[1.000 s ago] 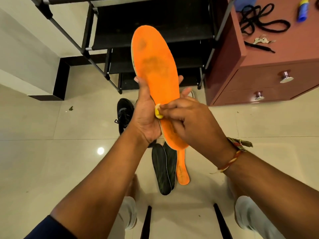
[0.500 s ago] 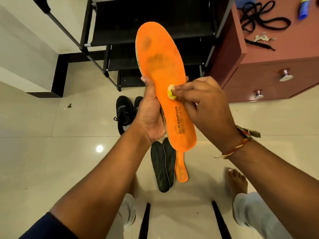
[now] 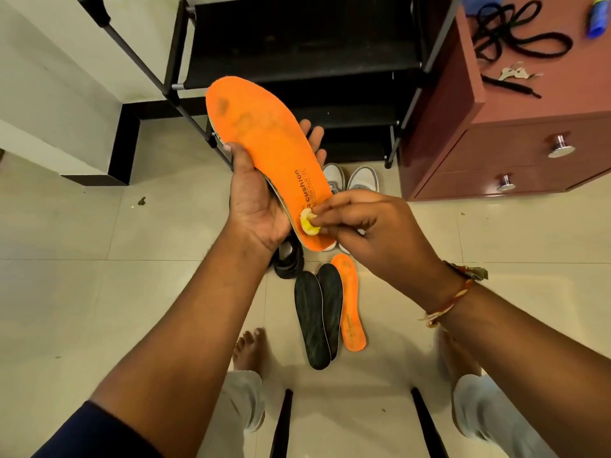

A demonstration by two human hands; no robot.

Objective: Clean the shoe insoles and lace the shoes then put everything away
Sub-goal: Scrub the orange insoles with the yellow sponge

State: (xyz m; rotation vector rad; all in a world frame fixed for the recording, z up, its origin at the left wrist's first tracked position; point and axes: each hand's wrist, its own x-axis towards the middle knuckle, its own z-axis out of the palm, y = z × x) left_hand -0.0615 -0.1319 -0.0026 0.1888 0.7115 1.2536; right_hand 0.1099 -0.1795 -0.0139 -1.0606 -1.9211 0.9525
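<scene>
My left hand [image 3: 256,200] holds an orange insole [image 3: 261,147] from below, its toe end tilted up to the left and marked with dark stains. My right hand [image 3: 370,226] pinches a small yellow wad [image 3: 309,223] and presses it on the insole's heel end. On the floor lie two black insoles [image 3: 317,319] and a second orange insole [image 3: 350,305] side by side. A pair of white shoes [image 3: 360,180] stands behind my hands, partly hidden. Black shoes [image 3: 291,262] sit under my left wrist, mostly covered. Black laces [image 3: 515,34] lie on the red-brown cabinet top.
A black shoe rack [image 3: 297,61] stands straight ahead. The red-brown drawer cabinet [image 3: 515,160] is at the right, with keys [image 3: 515,72] and a blue-yellow bottle [image 3: 596,18] on top. Two black chair legs [image 3: 426,424] and my bare feet are at the bottom. White wall at left.
The yellow wad has slid from the middle of the insole down to its heel end. The insole's toe has tipped leftward, and the white shoes have come into sight.
</scene>
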